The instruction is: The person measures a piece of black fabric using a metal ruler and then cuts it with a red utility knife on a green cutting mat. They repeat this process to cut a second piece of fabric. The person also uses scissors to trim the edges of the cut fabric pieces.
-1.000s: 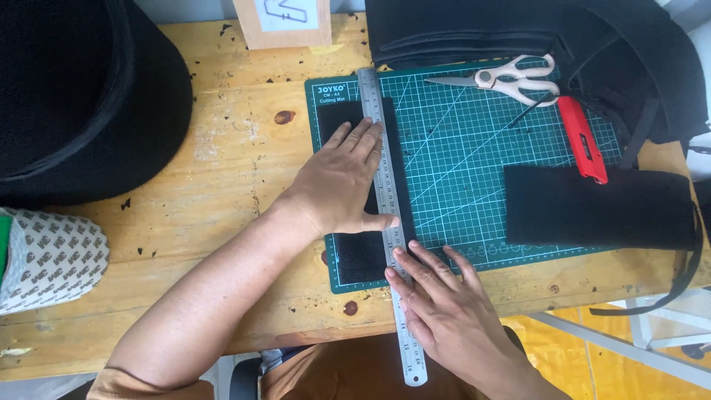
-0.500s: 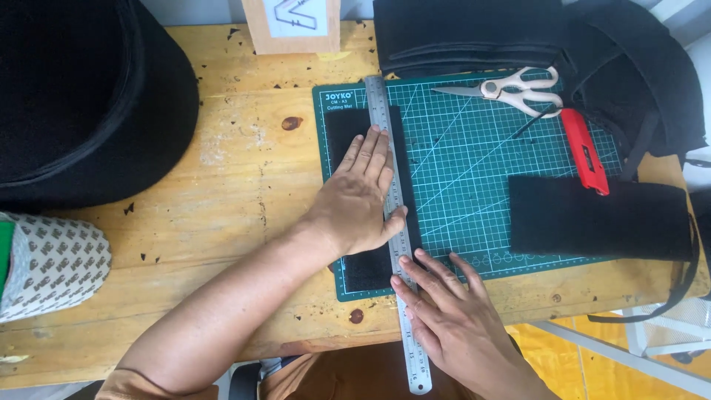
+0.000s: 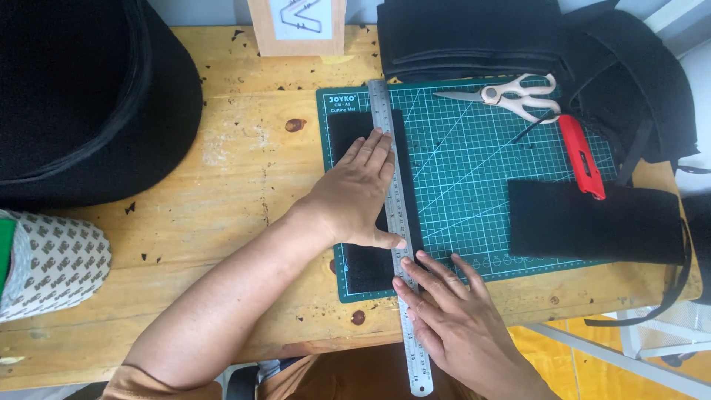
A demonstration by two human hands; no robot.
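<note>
Steel ruler [image 3: 398, 222]: lies lengthwise over black fabric strip [image 3: 354, 137] on green cutting mat [image 3: 474, 155], wooden bench [image 3: 229, 170]. Left hand [image 3: 359, 196]: grip released, palm flat on strip and ruler. Right hand [image 3: 452, 318]: grip released, fingertips pressing ruler's near end. Scissors [image 3: 511, 95] and red utility knife [image 3: 581, 155] lie well apart.

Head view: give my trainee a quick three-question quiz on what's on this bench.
1. True or false: the left hand presses flat on the black strip beside the steel ruler.
2. What lies nearest the red knife: A scissors, B patterned roll, C wooden block?
3. Fill in: the right hand rests its fingertips on the ruler's ____ end.

Key: 1 true; 2 A; 3 near (lower), which overhangs the green mat.
</note>
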